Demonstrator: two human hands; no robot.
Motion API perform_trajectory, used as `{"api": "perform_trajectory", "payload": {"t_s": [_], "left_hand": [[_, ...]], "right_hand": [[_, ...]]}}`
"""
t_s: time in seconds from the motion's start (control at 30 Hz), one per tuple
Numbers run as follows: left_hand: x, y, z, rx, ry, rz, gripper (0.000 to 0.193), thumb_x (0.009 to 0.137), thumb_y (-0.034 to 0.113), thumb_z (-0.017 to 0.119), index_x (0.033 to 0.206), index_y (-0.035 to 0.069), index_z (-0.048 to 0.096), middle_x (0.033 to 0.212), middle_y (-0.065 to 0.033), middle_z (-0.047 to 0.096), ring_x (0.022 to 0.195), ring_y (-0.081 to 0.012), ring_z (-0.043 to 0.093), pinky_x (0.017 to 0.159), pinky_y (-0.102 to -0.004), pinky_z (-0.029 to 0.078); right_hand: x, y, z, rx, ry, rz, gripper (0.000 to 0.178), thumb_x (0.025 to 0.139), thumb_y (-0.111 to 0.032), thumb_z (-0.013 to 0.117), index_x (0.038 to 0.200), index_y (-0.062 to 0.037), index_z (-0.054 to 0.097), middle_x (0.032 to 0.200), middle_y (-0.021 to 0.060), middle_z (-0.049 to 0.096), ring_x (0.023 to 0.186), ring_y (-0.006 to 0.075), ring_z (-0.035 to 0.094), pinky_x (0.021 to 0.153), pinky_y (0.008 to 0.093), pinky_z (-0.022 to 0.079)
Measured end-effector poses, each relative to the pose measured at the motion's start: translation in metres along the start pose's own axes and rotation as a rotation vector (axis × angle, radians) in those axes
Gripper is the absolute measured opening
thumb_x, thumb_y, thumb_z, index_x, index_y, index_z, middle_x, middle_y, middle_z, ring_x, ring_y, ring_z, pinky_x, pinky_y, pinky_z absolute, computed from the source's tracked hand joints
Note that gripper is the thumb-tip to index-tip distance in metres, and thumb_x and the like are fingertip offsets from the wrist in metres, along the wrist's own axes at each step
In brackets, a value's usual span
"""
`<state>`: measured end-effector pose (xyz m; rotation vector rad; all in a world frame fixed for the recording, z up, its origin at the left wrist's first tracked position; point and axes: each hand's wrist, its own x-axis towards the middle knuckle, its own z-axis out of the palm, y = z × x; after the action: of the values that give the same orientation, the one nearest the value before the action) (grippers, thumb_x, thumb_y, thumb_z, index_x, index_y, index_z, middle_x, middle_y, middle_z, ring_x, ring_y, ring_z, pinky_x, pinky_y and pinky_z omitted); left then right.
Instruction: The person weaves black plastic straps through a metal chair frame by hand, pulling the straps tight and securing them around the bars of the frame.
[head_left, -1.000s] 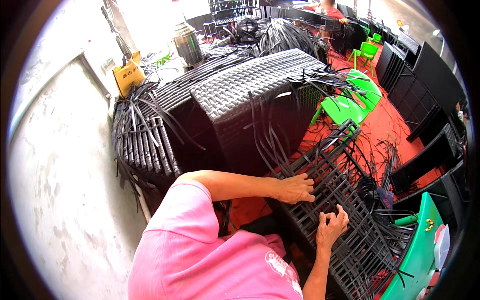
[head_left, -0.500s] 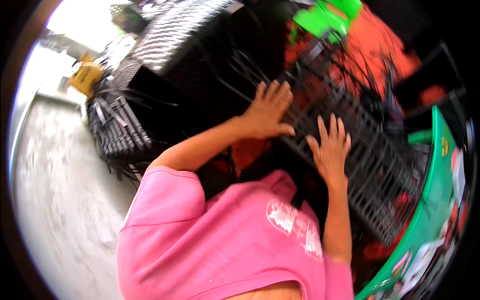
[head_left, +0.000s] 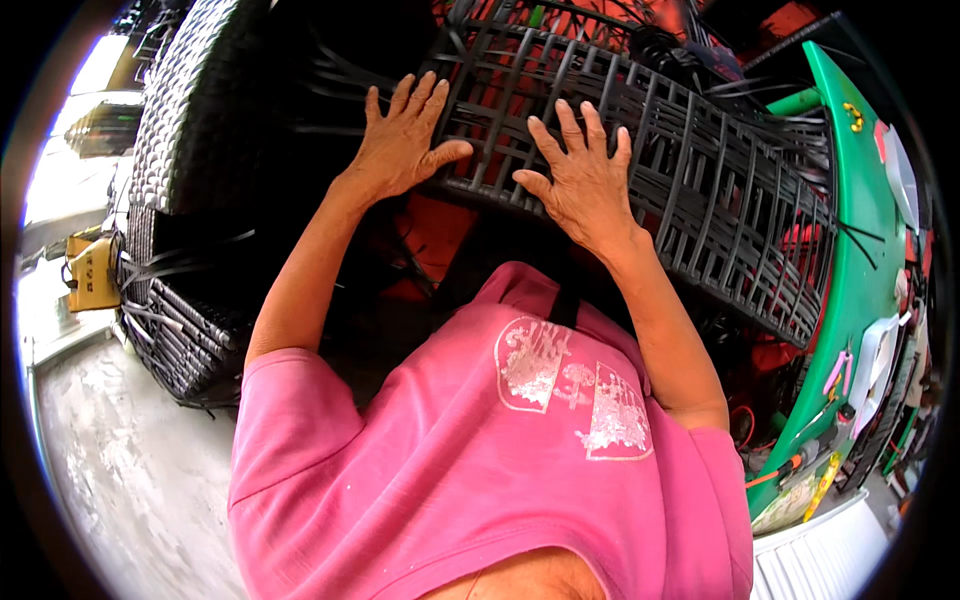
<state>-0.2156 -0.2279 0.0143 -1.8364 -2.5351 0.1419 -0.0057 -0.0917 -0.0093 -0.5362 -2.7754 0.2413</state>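
Note:
A partly woven dark panel of flat strips [head_left: 690, 170] stretches across the upper right, with gaps between its crossing strips. My left hand [head_left: 402, 135] is open with fingers spread, at the panel's left end. My right hand [head_left: 588, 180] lies open over the panel's near edge, fingers spread and pointing away from me. Neither hand holds anything. Loose black strips [head_left: 345, 75] stick out to the left of my left hand. Whether my palms press on the panel is hidden.
At the left stands a woven dark wicker piece [head_left: 190, 110], with a bundled wicker part [head_left: 185, 335] below it. A yellow box-like thing [head_left: 92, 272] is beyond it. On the right a green table [head_left: 850, 300] carries tools. White ribbed plastic [head_left: 820, 550] lies at the lower right.
The view has turned, so the panel appears higher and more level. My hands stand farther apart, both still open. The green chair seen at the top before is mostly out of view.

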Motion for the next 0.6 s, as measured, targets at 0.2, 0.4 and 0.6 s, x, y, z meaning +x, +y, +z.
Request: {"api": "perform_trajectory", "payload": {"t_s": [0.2,0.4,0.6], "left_hand": [[0.008,0.003,-0.009,-0.029,0.127,0.059,0.052,0.094,0.040,0.046,0.133,0.005,0.046,0.142,-0.0112,0.039,0.134,-0.0304,0.029,0.109,-0.0528,0.018],[-0.022,0.023,-0.005,0.000,0.159,-0.093,0.061,0.093,0.044,0.046,0.134,0.000,0.040,0.142,-0.0184,0.035,0.135,-0.0341,0.027,0.108,-0.0554,0.018],[-0.047,0.018,-0.003,-0.095,0.124,-0.133,0.076,0.093,0.053,0.040,0.140,-0.004,0.026,0.146,-0.0238,0.024,0.137,-0.0367,0.020,0.109,-0.0521,0.018]], "right_hand": [[-0.014,0.008,-0.017,0.040,0.032,-0.009,0.057,0.091,-0.054,0.039,0.129,-0.0133,0.051,0.138,0.0128,0.042,0.131,0.0344,0.031,0.103,0.0622,0.019],[-0.086,0.041,-0.044,-0.014,0.324,0.246,0.046,0.089,-0.043,0.053,0.108,-0.0021,0.063,0.115,0.0081,0.058,0.115,0.0270,0.047,0.100,0.0420,0.030],[-0.134,0.066,-0.056,-0.157,0.067,0.404,0.060,0.092,-0.054,0.039,0.132,-0.0098,0.047,0.140,0.0106,0.040,0.131,0.0337,0.031,0.103,0.0596,0.021]]}}
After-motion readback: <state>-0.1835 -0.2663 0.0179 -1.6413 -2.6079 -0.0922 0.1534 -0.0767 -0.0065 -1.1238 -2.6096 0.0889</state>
